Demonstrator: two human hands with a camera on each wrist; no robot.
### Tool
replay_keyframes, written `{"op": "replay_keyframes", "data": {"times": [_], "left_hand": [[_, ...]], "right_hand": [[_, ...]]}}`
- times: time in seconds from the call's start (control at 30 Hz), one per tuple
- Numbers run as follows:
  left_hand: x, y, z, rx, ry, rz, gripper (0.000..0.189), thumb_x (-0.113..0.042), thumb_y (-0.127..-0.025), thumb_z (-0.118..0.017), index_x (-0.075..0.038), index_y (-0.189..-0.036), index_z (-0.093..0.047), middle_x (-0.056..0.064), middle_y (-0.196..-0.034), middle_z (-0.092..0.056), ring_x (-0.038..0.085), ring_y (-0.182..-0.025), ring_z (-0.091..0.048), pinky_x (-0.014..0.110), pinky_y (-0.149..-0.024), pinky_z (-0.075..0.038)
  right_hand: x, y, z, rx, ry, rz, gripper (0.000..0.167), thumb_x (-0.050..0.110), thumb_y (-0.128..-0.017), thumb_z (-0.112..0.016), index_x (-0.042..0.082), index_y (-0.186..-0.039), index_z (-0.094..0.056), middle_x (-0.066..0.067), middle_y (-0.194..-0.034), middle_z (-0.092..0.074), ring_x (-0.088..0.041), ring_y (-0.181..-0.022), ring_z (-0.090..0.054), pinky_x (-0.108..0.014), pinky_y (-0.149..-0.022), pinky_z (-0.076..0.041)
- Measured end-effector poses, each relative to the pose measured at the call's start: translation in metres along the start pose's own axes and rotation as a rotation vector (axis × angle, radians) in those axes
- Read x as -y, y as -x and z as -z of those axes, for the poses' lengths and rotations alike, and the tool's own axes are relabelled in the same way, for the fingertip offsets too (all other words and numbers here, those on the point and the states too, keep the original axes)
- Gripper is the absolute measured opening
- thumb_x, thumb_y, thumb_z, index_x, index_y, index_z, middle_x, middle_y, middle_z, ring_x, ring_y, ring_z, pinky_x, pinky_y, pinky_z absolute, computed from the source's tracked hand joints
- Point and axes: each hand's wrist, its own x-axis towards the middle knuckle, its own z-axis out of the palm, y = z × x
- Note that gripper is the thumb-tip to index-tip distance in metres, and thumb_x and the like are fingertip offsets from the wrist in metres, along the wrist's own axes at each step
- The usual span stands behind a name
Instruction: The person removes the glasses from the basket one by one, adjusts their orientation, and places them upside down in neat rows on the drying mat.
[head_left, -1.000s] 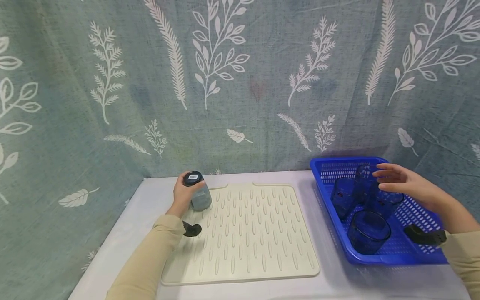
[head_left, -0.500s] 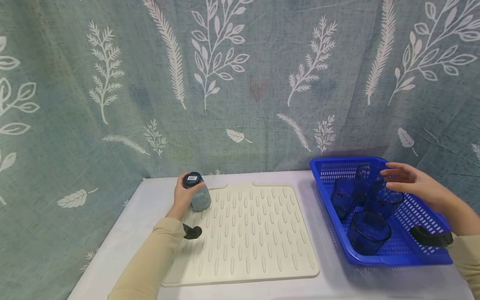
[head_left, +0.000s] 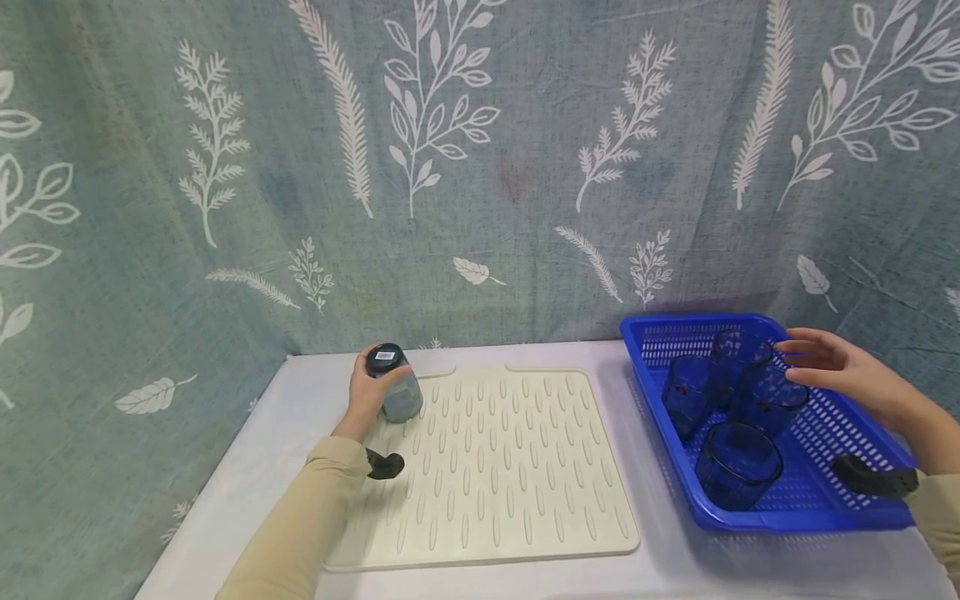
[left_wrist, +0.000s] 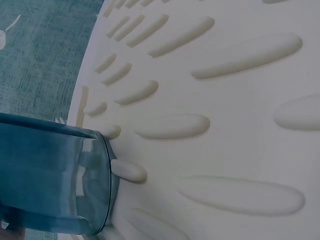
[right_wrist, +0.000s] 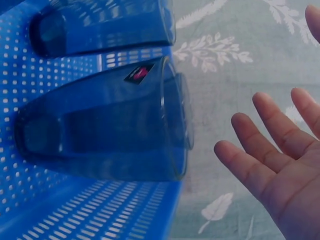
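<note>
My left hand (head_left: pixel 365 396) holds a bluish drinking glass (head_left: pixel 401 398) upside down at the far left of the cream ridged mat (head_left: pixel 495 475). Its dark base, with a barcode sticker, faces up. In the left wrist view the rim of that glass (left_wrist: pixel 95 185) meets the ridges. My right hand (head_left: pixel 858 375) hovers over the right side of a blue plastic basket (head_left: pixel 825 508), fingers spread and holding nothing. Several glasses stand in the basket, among them a short wide one (head_left: pixel 738 467). The right wrist view shows a glass with a small label (right_wrist: pixel 110 125), apart from the fingers.
Basket and mat rest on a white table (head_left: pixel 247 483), with a strip of tabletop between them. A green-blue curtain (head_left: pixel 495 233) with a white leaf print hangs behind the table and along its left.
My right hand has drifted right, away from the glasses in the basket. The left hand and its glass stay in place.
</note>
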Motion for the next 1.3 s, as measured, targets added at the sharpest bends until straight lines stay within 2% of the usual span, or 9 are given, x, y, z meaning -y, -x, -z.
{"op": "replay_keyframes", "data": {"times": [0.1,0.2,0.33,0.6,0.7,0.77,0.93,1.03,1.3], "left_hand": [[-0.002,0.001,-0.001,0.01,-0.011,0.0,0.08,-0.022,-0.079,-0.072,-0.009,-0.141,-0.024,0.014,-0.141,-0.033,0.028,-0.131,-0.031,0.04,-0.108,-0.026],[-0.003,0.003,-0.001,0.015,-0.034,0.004,0.081,-0.024,-0.079,-0.072,-0.01,-0.142,-0.022,0.014,-0.142,-0.033,0.029,-0.132,-0.03,0.04,-0.109,-0.025],[-0.003,0.003,-0.001,0.012,-0.03,0.011,0.081,-0.025,-0.079,-0.072,-0.01,-0.142,-0.023,0.014,-0.142,-0.033,0.029,-0.132,-0.03,0.04,-0.109,-0.026],[0.0,0.001,0.0,0.012,-0.036,0.016,0.083,-0.026,-0.079,-0.072,-0.01,-0.143,-0.022,0.014,-0.142,-0.032,0.029,-0.132,-0.029,0.04,-0.109,-0.026],[0.001,0.001,0.0,0.015,-0.027,0.012,0.083,-0.026,-0.079,-0.072,-0.01,-0.143,-0.021,0.014,-0.143,-0.032,0.029,-0.132,-0.029,0.04,-0.109,-0.026],[0.001,0.001,0.0,0.015,-0.023,0.008,0.083,-0.025,-0.079,-0.072,-0.01,-0.143,-0.021,0.014,-0.143,-0.032,0.029,-0.132,-0.029,0.04,-0.109,-0.026],[0.002,0.002,0.0,0.016,-0.009,0.004,0.083,-0.025,-0.079,-0.072,-0.01,-0.143,-0.021,0.014,-0.143,-0.031,0.029,-0.133,-0.029,0.04,-0.109,-0.025],[0.003,0.002,0.0,0.014,-0.012,0.0,0.083,-0.025,-0.08,-0.072,-0.01,-0.143,-0.021,0.014,-0.143,-0.031,0.028,-0.133,-0.029,0.04,-0.109,-0.025],[0.0,0.004,0.0,0.023,-0.023,-0.007,0.084,-0.027,-0.08,-0.071,-0.011,-0.144,-0.02,0.014,-0.144,-0.03,0.028,-0.134,-0.027,0.04,-0.11,-0.023]], "right_hand": [[-0.015,-0.002,0.002,-0.005,0.011,-0.004,0.064,0.018,-0.094,-0.052,0.019,-0.146,-0.016,0.014,-0.126,-0.042,0.002,-0.106,-0.044,-0.033,-0.076,-0.047],[-0.017,0.0,0.001,-0.025,0.05,-0.051,0.064,0.024,-0.093,-0.054,0.023,-0.145,-0.017,0.02,-0.122,-0.039,0.01,-0.103,-0.042,-0.02,-0.072,-0.046],[0.0,0.007,-0.003,-0.016,0.053,-0.083,0.066,0.024,-0.094,-0.053,0.017,-0.147,-0.014,0.027,-0.116,-0.032,0.019,-0.097,-0.034,-0.022,-0.074,-0.044],[0.017,0.013,-0.01,-0.007,0.066,-0.101,0.069,0.02,-0.094,-0.052,0.004,-0.146,-0.01,0.027,-0.115,-0.029,0.017,-0.096,-0.029,-0.022,-0.076,-0.043],[0.015,0.014,-0.011,-0.009,0.067,-0.108,0.071,0.021,-0.094,-0.052,0.005,-0.147,-0.008,0.025,-0.118,-0.029,0.008,-0.102,-0.033,-0.031,-0.081,-0.043],[0.014,0.014,-0.013,-0.008,0.05,-0.119,0.072,0.022,-0.094,-0.052,0.006,-0.147,-0.007,0.022,-0.123,-0.03,-0.009,-0.114,-0.037,-0.039,-0.085,-0.041],[0.014,0.012,-0.016,0.017,-0.005,-0.145,0.077,0.021,-0.094,-0.051,-0.001,-0.146,0.001,-0.016,-0.149,-0.015,-0.053,-0.124,-0.016,-0.065,-0.09,-0.028],[0.013,0.011,-0.018,0.028,-0.028,-0.155,0.079,0.021,-0.094,-0.052,-0.003,-0.144,0.004,-0.032,-0.147,-0.001,-0.058,-0.124,-0.011,-0.069,-0.09,-0.024],[0.01,0.011,-0.022,0.056,-0.065,-0.172,0.087,0.021,-0.093,-0.053,-0.001,-0.143,0.015,-0.037,-0.143,0.003,-0.059,-0.125,-0.004,-0.071,-0.09,-0.021]]}}
